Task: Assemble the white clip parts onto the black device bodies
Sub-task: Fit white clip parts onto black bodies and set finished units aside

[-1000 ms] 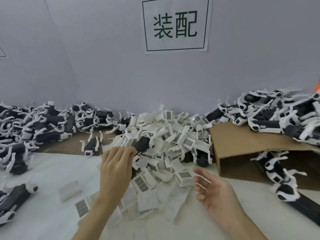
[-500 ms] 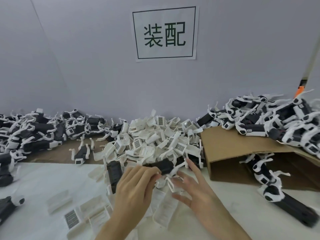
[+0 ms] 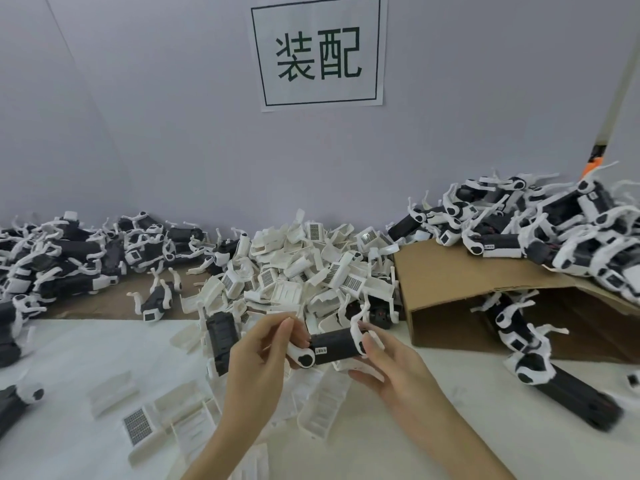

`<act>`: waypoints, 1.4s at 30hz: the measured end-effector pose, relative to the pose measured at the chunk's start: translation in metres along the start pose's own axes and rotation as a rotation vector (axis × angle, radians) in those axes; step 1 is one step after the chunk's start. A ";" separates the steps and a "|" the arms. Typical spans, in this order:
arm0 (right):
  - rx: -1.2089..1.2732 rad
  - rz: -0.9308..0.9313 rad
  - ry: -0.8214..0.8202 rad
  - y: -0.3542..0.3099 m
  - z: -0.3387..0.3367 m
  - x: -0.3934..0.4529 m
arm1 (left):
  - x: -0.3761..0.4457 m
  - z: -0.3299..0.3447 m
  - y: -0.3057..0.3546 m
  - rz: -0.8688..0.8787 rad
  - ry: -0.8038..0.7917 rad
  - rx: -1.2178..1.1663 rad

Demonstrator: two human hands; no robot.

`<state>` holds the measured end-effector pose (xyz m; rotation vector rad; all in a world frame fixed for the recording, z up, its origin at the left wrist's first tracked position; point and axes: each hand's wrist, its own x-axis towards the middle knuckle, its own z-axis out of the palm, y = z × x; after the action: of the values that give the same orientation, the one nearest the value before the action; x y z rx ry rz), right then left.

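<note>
Right now I have both hands on one black device body (image 3: 334, 347), held level above the white table (image 3: 69, 375), just in front of the heap of loose white clips (image 3: 311, 268). My left hand (image 3: 258, 358) has its fingers and thumb curled around the body's left end, where a rounded white cap (image 3: 302, 357) with a dark spot faces me. My right hand (image 3: 391, 367) pinches the right end between thumb and fingers, and a thin curved white arm (image 3: 356, 327) sticks up from the body just beside those fingertips. I cannot tell whether that arm is fully seated on the body.

Another black body (image 3: 221, 336) lies just left of my left hand, at the near edge of the clip heap, with flat white clip parts scattered on the table around and below my wrists. To the left, a pile of black-and-white pieces (image 3: 65, 258) spreads along the wall over a brown sheet. To the right, a tipped cardboard box (image 3: 460, 282) lies with its open side toward me; more black-and-white pieces (image 3: 554, 230) are heaped on top of it, and a few spill out of its opening onto the table. A white paper sign (image 3: 318, 51) with two dark printed characters hangs on the wall above the clip heap.
</note>
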<state>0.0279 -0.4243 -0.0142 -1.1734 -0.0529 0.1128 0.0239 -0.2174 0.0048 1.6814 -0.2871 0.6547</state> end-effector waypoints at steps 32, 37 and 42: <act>0.376 0.237 -0.113 -0.021 0.009 -0.012 | 0.013 -0.019 -0.013 -0.381 -0.474 -0.300; 0.441 0.259 -0.130 -0.018 0.003 -0.008 | 0.017 -0.028 -0.013 -0.280 -0.653 -0.203; 0.172 0.059 -0.022 -0.005 0.003 0.001 | 0.016 -0.015 -0.014 -0.588 -0.529 -0.486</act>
<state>0.0288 -0.4238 -0.0085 -1.0019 -0.0275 0.1796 0.0396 -0.1971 0.0039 1.3377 -0.2760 -0.2929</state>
